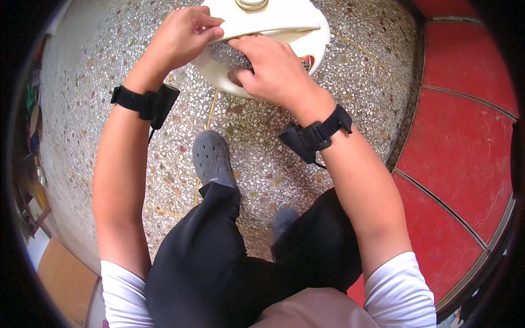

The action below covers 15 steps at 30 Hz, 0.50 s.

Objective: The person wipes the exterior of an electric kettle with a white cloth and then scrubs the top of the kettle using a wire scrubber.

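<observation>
A white plastic container [289,14] with a round fitting on top and a red label on its side stands at the top of the view. My left hand [184,35] pinches the container's raised edge between thumb and fingers. A grey metal scouring pad [231,56] lies against the container's near side. My right hand [270,67] holds that pad, its fingers reaching up under the edge and its thumb below. Part of the container and of the pad is hidden by my right hand.
The speckled terrazzo floor [254,123] spreads below. A grey clog [212,158] is on one foot, between the arms. Red panels [463,135] with metal strips run along the right. A brown cardboard piece [67,279] and mixed items lie at the left.
</observation>
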Each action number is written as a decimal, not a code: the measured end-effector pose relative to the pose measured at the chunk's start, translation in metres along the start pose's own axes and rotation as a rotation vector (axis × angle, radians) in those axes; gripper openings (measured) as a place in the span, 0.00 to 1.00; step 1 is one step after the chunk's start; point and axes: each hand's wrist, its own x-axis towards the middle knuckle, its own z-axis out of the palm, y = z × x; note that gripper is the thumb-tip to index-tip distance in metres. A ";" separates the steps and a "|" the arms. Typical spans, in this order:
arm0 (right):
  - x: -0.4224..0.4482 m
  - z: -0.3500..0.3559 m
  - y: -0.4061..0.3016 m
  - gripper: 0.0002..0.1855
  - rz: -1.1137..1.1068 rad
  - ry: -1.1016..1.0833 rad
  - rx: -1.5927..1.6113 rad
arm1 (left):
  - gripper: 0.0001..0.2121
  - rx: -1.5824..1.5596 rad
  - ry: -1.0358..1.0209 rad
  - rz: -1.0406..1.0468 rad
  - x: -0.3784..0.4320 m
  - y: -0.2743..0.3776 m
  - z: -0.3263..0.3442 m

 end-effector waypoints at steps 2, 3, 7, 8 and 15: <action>0.002 -0.008 -0.001 0.20 0.032 -0.085 -0.151 | 0.13 0.024 0.041 0.020 0.000 -0.001 0.001; 0.001 -0.012 -0.003 0.19 0.051 -0.133 -0.222 | 0.13 -0.020 0.064 0.024 -0.001 -0.003 0.004; -0.009 -0.010 0.007 0.19 0.143 0.028 -0.563 | 0.13 -0.071 0.088 0.016 -0.005 -0.004 0.007; -0.012 -0.006 0.005 0.18 0.170 0.057 -0.611 | 0.13 -0.053 0.077 0.007 -0.006 -0.002 0.007; -0.007 0.024 -0.020 0.16 0.097 0.254 -0.229 | 0.13 0.017 0.163 0.025 -0.011 0.013 0.016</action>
